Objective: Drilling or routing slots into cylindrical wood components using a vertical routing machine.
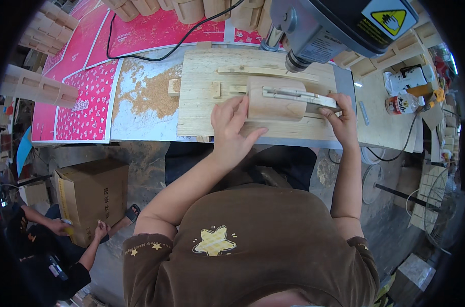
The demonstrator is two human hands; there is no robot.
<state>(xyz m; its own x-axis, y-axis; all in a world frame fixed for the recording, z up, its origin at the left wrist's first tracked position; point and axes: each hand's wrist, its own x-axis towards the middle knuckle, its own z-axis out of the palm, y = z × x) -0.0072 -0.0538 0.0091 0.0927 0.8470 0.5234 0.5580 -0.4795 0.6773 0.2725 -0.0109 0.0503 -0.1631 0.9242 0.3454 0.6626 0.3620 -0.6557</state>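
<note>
A pale wooden cylinder [281, 110] lies on its side on the plywood board [201, 117] below a drill press chuck [295, 62]. My left hand [231, 125] rests against the cylinder's left end, fingers stretched and thumb apart. A narrow bar-shaped tool [299, 95], pale on top with a grey part at its right end, lies along the cylinder. My right hand [341, 118] grips that right end between thumb and fingers. What the tool does to the wood cannot be made out.
Overhead at right hangs the drill press [339, 30]. Sawdust [163, 94] covers the bench at left, and a black cable [155, 59] crosses behind. A bottle [403, 103] and a blue marker [364, 112] lie to the right. At lower left a person handles a cardboard box [97, 197].
</note>
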